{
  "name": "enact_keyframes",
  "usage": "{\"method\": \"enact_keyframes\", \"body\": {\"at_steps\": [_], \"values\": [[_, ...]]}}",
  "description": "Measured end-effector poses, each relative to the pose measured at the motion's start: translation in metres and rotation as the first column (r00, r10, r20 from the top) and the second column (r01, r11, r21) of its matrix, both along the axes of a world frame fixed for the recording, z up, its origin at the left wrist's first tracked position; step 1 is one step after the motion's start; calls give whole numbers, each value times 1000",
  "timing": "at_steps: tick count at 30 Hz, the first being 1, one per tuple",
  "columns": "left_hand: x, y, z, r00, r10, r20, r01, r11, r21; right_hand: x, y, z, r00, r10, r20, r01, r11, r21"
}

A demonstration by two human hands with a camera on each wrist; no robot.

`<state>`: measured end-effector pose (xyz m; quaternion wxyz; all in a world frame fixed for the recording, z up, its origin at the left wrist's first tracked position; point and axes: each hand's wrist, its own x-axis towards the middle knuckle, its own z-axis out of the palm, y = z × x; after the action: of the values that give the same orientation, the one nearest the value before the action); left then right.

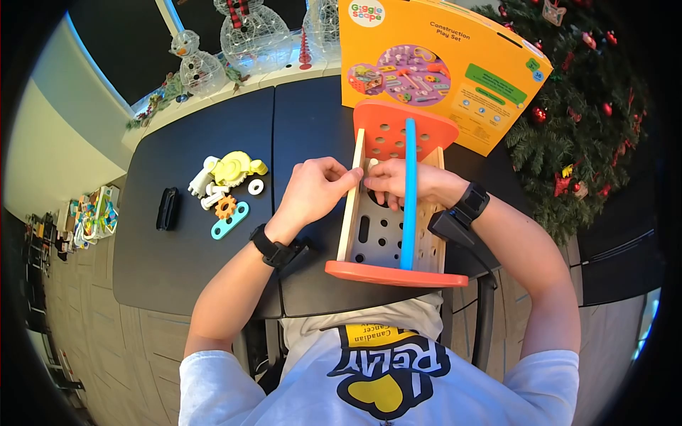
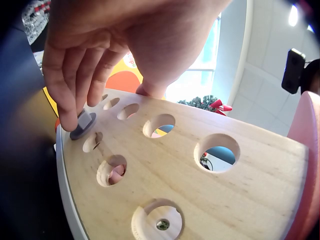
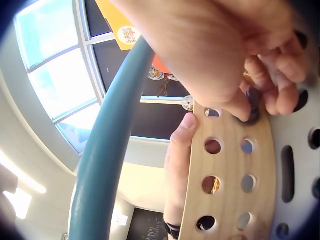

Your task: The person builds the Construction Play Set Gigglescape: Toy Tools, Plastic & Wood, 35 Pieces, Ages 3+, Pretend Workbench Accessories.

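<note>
A toy toolbox has orange ends, perforated wooden sides, a blue handle bar and a grey holed base. My left hand reaches over the outside of the left wooden side, its thumb at the top edge. Its fingertips hold a grey bolt with a raised block on its round head, at a hole near the lower far corner. Inside the toolbox, under the handle, my right hand pinches a dark round nut against the inner face of that side.
Left on the black table lie yellow toy parts, a white ring, an orange gear, a teal holed strip and a black case. Behind the toolbox stands a yellow carton, beside a decorated tree.
</note>
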<state>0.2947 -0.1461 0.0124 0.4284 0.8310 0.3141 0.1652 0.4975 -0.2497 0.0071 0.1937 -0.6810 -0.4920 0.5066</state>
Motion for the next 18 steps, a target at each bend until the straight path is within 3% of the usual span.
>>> {"method": "enact_keyframes", "body": {"at_steps": [4,7,10,13,18], "values": [[0,1,0,1000,-1,-15,1,1000,4,3,5,-2,998,-49,-29,45,993,-107],[0,0,1,1000,-2,-9,2,1000,7,-3,4,7,974,-213,-76,204,973,-107],[0,-1,2,1000,3,-12,-3,1000,13,-9,-1,9,989,-142,-27,142,990,-1],[0,1,-2,1000,2,0,-2,1000,12,-2,-2,1,1000,24,11,-25,997,79],[0,-1,2,1000,4,-9,-4,1000,-1,-1,3,3,999,-43,-18,42,997,-60]]}}
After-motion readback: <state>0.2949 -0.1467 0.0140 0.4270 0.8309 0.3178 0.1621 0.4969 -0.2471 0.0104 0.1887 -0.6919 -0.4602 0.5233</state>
